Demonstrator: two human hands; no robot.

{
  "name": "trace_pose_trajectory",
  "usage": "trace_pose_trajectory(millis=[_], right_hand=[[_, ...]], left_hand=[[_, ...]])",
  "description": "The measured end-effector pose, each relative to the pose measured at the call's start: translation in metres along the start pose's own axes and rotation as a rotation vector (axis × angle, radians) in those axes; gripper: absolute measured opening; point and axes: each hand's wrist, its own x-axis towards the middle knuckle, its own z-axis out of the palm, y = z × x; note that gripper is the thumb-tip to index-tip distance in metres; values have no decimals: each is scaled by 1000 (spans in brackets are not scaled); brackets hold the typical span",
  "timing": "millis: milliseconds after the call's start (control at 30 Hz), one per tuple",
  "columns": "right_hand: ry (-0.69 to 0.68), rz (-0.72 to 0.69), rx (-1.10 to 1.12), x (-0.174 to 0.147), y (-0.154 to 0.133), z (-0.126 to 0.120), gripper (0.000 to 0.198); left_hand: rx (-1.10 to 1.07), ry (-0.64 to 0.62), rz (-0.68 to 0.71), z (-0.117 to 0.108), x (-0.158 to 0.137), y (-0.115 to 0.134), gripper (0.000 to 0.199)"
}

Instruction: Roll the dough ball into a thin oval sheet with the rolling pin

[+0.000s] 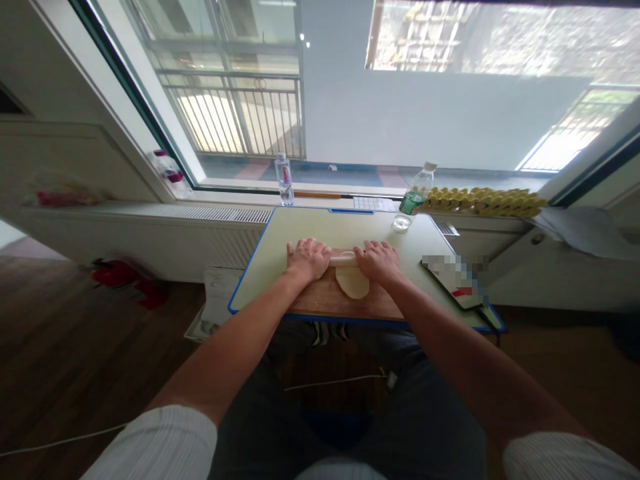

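Note:
A pale rolling pin (343,261) lies crosswise over a flattened round of dough (353,283) on a brown wooden board (320,303). My left hand (309,257) grips the pin's left end, fingers curled over it. On the opposite end, my right hand (378,260) is closed over the pin in the same way. Only the middle of the pin shows between the hands. The near part of the dough sticks out below the pin, toward me; its far edge is hidden.
The board rests on a small blue-edged table (270,247). A green-labelled bottle (415,198) stands at its far right, and a dark flat device (453,283) lies to the right. Another bottle (284,180) is on the windowsill. A red fire extinguisher (129,283) is at floor level, left.

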Motion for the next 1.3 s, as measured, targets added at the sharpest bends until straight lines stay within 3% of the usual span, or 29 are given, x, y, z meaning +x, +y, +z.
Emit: trace_pose_trajectory(millis=[167,367,467,567,833,933,1133,1300], right_hand=[[180,77,89,-57,-9,5,63],[237,53,114,-128,-19,19,67],[245,67,109,-147,-24,24,67],[242,76,116,-145,-25,25,68],[185,89,152,-103,-18,15,81],[210,77,156,-114,-19,18,81],[255,53,129,-164,-29,30,74],[249,60,211,-161,-26,22,64]], left_hand=[[-33,23,38,1,-47,2,64],[-26,102,133,4,-120,-2,62],[-23,138,152,5,-140,-3,62],[-28,146,139,5,-137,-1,61],[-72,95,64,6,-90,4,62],[-74,110,83,6,-98,3,62],[-73,188,146,6,-143,-2,56],[-165,220,94,7,-147,-1,47]])
